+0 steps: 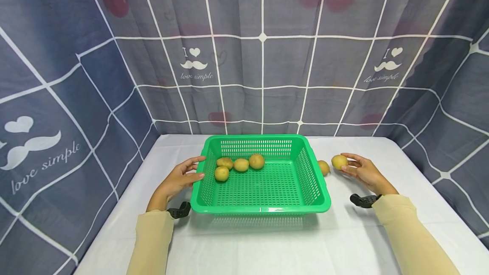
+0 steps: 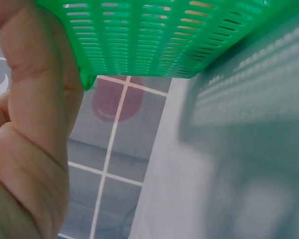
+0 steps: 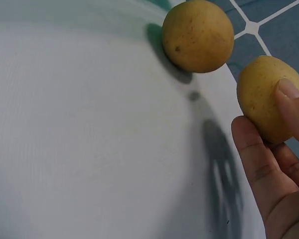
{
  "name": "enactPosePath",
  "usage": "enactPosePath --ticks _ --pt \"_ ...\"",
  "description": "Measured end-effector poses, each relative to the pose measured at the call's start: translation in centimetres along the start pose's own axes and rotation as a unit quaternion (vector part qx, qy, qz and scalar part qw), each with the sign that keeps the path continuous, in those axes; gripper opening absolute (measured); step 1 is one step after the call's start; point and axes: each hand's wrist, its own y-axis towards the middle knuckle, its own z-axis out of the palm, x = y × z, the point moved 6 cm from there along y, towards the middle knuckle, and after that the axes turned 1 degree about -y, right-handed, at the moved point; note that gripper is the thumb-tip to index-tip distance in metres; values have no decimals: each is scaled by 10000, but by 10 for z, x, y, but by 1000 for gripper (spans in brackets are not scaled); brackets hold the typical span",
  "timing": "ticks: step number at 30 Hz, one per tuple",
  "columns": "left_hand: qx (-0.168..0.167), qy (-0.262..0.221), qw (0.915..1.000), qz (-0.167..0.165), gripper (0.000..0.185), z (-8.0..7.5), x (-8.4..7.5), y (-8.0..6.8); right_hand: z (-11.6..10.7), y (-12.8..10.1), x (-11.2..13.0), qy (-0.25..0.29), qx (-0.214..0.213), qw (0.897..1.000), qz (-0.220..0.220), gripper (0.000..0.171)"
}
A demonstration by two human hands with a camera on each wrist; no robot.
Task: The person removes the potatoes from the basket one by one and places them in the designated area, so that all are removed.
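A green plastic basket (image 1: 263, 209) with slotted walls stands on the white table. Several yellow potatoes (image 1: 241, 165) lie in its left half. My left hand (image 1: 179, 179) holds the basket's left rim, thumb and fingers at the edge. In the left wrist view, the fingers (image 2: 35, 94) are beside the basket's slotted wall (image 2: 139, 40). To the right of the basket, my right hand (image 1: 361, 171) pinches a potato (image 3: 266, 97) between thumb and fingers. Another potato (image 3: 198, 37) rests on the table between that hand and the basket's right wall.
A white cloth (image 1: 244, 249) covers the table. Grey-blue checked curtains (image 1: 282, 63) hang behind it and on both sides. Each wrist carries a black strap-on device (image 1: 364, 200).
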Motion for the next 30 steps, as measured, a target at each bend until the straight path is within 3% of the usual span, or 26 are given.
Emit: enactPosePath --ticks 7,15,22,30 --pt "-19 6 10000 -41 69 0 1 0 -4 -2 -8 -450 -93 9989 107 69" --pt "-12 5 10000 -13 69 0 1 1 -7 0 -12 -966 -253 9949 140 58" --pt "46 -90 9999 54 69 1 0 1 -6 -1 -14 -1332 -274 9907 53 67" --pt "-11 -6 10000 10 69 -1 0 1 -2 -1 -13 -1482 -177 9887 -142 64"
